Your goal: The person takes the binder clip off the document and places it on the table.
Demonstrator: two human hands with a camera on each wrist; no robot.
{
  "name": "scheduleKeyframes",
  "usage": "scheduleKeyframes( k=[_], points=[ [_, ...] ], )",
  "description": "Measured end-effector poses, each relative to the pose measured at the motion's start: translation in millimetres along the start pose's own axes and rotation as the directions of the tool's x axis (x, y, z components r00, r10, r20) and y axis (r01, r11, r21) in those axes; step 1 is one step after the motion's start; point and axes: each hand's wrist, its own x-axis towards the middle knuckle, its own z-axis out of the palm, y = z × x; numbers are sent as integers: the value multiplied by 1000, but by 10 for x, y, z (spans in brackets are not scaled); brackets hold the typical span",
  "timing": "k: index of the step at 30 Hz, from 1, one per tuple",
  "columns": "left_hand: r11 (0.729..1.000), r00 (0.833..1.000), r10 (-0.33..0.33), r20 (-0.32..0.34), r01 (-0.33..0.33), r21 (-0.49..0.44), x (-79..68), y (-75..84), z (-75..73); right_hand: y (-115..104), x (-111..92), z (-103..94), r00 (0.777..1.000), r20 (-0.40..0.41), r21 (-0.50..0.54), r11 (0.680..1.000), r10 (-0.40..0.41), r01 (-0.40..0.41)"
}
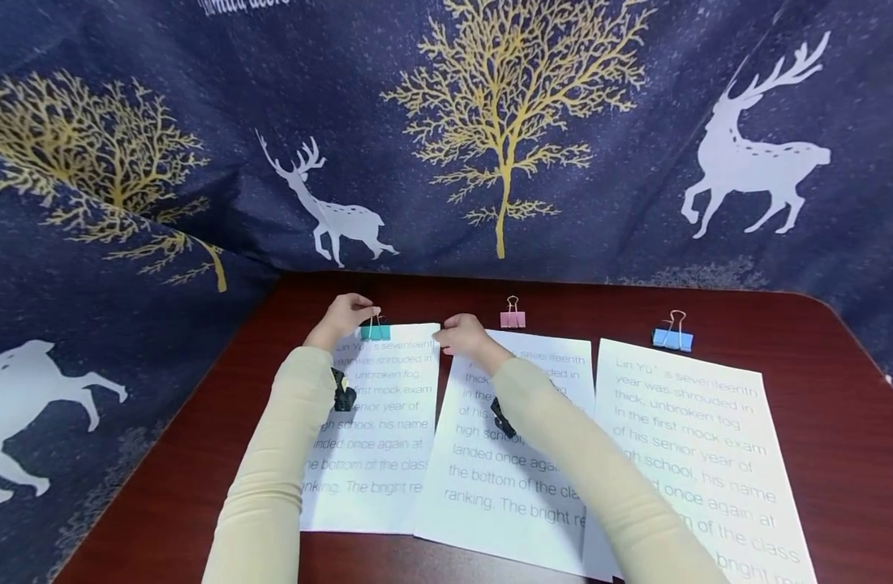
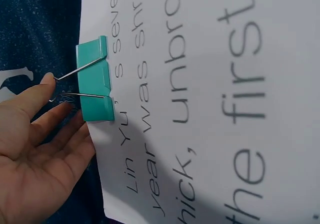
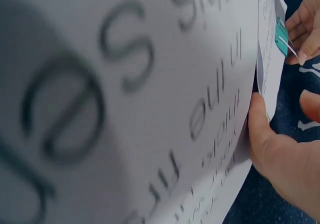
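Observation:
A teal binder clip [image 2: 95,81] sits on the top edge of the left printed sheet [image 1: 388,511], its wire handles pointing away from the page. My left hand [image 1: 342,316] pinches the handles between thumb and fingers; its other fingers [image 2: 75,156] extend beside and partly behind the paper edge. Over at that sheet's top right corner, my right hand [image 1: 464,334] has its fingertips at the paper. The right wrist view shows one of its fingers [image 3: 258,116] against the sheet's edge, with another digit [image 3: 311,104] standing apart from it.
A middle sheet [image 1: 504,519] and a right sheet [image 1: 694,405] lie on the dark red table [image 1: 840,454]. Behind them stand a pink binder clip [image 1: 513,319] and a blue binder clip [image 1: 672,339]. A navy cloth [image 1: 599,211] with deer and trees hangs behind the table.

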Motion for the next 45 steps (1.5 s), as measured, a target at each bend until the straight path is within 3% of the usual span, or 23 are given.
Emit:
scheduleKeyframes(
  k=[2, 4, 5, 6, 9, 11, 13, 16, 18, 21, 28, 36, 42, 45],
  points=[
    [998, 998, -60, 13, 60, 21, -246, 301, -74, 104, 150, 48, 1000, -11, -3, 1000, -8, 8],
    [998, 998, -60, 11, 60, 30, -373, 446, -101, 199, 295, 91, 999, -40, -1, 1000, 8, -8],
    [997, 998, -65, 16, 64, 31, -414, 496, -109, 268, 395, 113, 998, -56, 2, 1000, 25, -25],
    [998, 998, -60, 19, 59, 32, -437, 525, -110, 209, 319, 120, 996, -75, -12, 999, 45, -46],
    [998, 998, -62, 22, 61, 19, -451, 560, -95, 423, 546, 136, 995, -94, -15, 1000, -25, 24],
    [998, 998, -63, 25, 63, 1, -459, 587, -91, 464, 616, 144, 995, -96, -25, 999, -22, 20],
    [998, 997, -64, 33, 64, -5, -461, 600, -99, 416, 581, 151, 995, -100, -20, 1000, -3, 1],
    [997, 995, -80, 63, 80, 5, -478, 644, -127, 56, 149, 138, 990, -113, -1, 996, 88, -89],
    [996, 990, -94, 102, 93, 16, -485, 667, -154, -116, -103, 131, 986, -126, 27, 994, 108, -105],
    [993, 980, -119, 160, 119, 13, -476, 706, -179, -140, -229, 108, 988, -129, 40, 996, 88, -83],
    [991, 954, -129, 269, 135, -3, -407, 755, -196, -32, -190, 60, 990, -129, 97, 994, 64, -52],
    [997, 924, -50, 380, 71, -40, -418, 667, -388, -25, -117, 101, 988, -109, 125, 987, 113, -99],
    [997, 904, -17, 427, 50, -66, -433, 692, -523, -39, -128, 82, 985, -108, 127, 984, 136, -122],
    [993, 902, -17, 431, 65, -98, -429, 702, -540, -30, -119, 71, 983, -108, 121, 983, 149, -136]
  ],
)
